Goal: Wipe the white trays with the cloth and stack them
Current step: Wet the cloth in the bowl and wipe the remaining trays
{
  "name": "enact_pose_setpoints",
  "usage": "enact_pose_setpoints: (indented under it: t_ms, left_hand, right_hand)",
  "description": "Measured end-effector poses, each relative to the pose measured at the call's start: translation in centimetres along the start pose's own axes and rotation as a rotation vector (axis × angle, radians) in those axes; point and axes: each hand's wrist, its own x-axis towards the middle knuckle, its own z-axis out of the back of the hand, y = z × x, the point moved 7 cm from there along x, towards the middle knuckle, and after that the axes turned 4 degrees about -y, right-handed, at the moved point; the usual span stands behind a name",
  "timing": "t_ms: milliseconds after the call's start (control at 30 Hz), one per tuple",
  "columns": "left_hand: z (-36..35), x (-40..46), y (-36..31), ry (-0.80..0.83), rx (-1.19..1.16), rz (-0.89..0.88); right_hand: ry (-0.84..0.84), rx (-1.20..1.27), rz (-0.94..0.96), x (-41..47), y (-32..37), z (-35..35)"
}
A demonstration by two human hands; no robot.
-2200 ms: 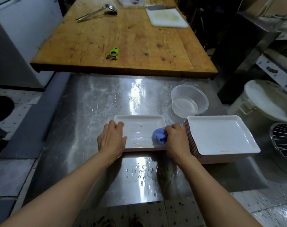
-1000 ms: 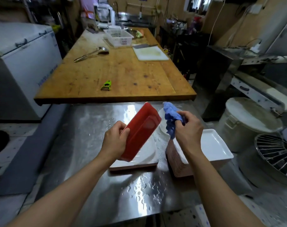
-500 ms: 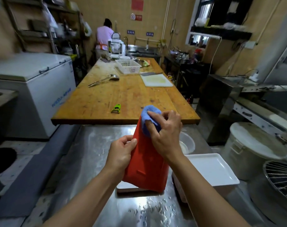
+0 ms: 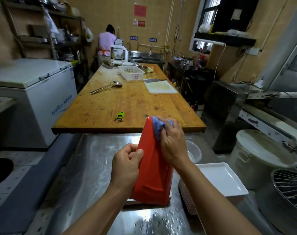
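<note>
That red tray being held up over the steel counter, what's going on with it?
A person is cleaning it. The left hand grips the tray by its edge and holds it upright, red underside facing the camera. The right hand presses a blue cloth against the tray's upper part. To the right, a stack of trays sits white side up on the steel counter, with a clear bowl behind it.

You're over a stainless-steel counter (image 4: 86, 167) — shiny, water-beaded. The tray's red underside (image 4: 152, 175) looks like glossy smooth plastic; the blue cloth (image 4: 157, 127) soft, matt; the wooden table (image 4: 127, 102) worn, stained.
</note>
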Motion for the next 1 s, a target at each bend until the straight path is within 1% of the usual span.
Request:
enact_pose_setpoints:
  t_ms: [167,233,367,533,667,733,800,867,900,1000]
  left_hand:
    - [-0.1,-0.6,0.0,0.035,-0.098,0.047]
    - [-0.3,-0.5,0.2,0.036,-0.164,0.094]
    - [-0.9,0.2,1.0,-0.004,-0.319,0.194]
    - [-1.7,1.0,2.2,-0.099,-0.453,0.297]
    - [-1.8,2.1,2.1,-0.194,-0.510,0.313]
    - [-1.9,2.6,2.0,-0.240,-0.533,0.320]
    - [-2.7,2.6,2.1,-0.251,-0.570,0.343]
    - [-3.7,2.2,2.3,-0.211,-0.604,0.372]
    - [-4.2,2.0,2.3,-0.163,-0.632,0.382]
    - [-5.0,1.8,2.2,0.077,-0.706,0.437]
  right_hand:
    - [0.009,0.137,-0.267,-0.2,-4.5,1.0]
    - [-0.008,0.179,-0.320,-0.2,-4.9,1.3]
    - [-0.026,0.167,-0.324,-0.3,-4.2,1.4]
    - [0.070,0.047,-0.295,-2.4,-3.9,1.1]
    - [0.134,0.004,-0.300,-5.3,-4.3,0.8]
    - [0.105,0.044,-0.307,-6.6,-4.5,1.1]
    - [0.019,0.206,-0.389,-7.3,-5.0,1.7]
    - [-0.090,0.426,-0.516,-7.6,-5.9,2.4]
    - [-0.136,0.512,-0.566,-7.6,-6.4,2.8]
    - [-0.205,0.678,-0.639,-6.9,-7.7,4.3]
